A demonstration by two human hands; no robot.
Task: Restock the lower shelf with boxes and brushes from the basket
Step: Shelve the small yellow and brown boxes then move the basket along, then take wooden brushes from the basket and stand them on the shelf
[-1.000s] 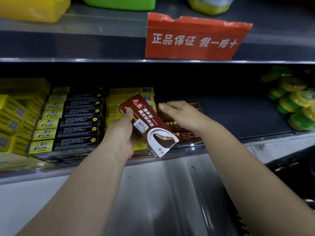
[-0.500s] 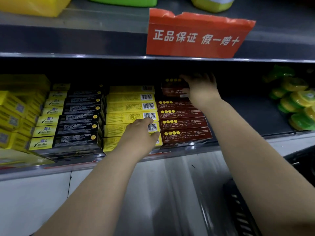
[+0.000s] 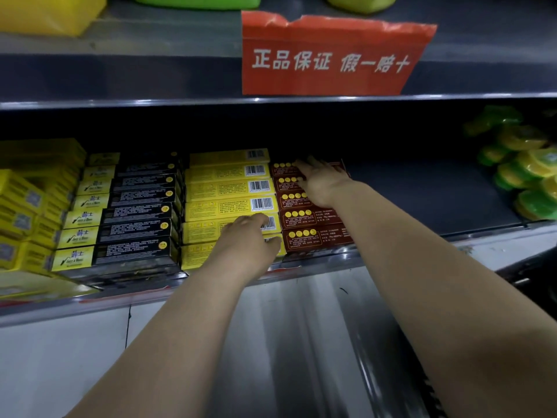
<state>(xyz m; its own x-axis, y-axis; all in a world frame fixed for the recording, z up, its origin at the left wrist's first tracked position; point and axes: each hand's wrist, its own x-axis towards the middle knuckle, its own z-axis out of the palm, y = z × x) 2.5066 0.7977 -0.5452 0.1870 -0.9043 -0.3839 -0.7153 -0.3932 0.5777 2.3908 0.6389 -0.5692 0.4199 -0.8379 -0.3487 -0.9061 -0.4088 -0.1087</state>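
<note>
Our right hand point(image 3: 319, 184) lies flat on the rearmost dark red boxes point(image 3: 313, 236) — grip open, fingers straight, holding nothing. Our left hand point(image 3: 247, 236) rests on the yellow boxes point(image 3: 217, 188) just beside them on the lower shelf point(image 3: 407, 191) — grip relaxed, nothing held.

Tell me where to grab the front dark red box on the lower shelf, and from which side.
Take the front dark red box by its right end, coming in from the right over the bare shelf. Its left end butts the yellow boxes and a second red box sits tight behind it, so only the right end looks free.
</note>
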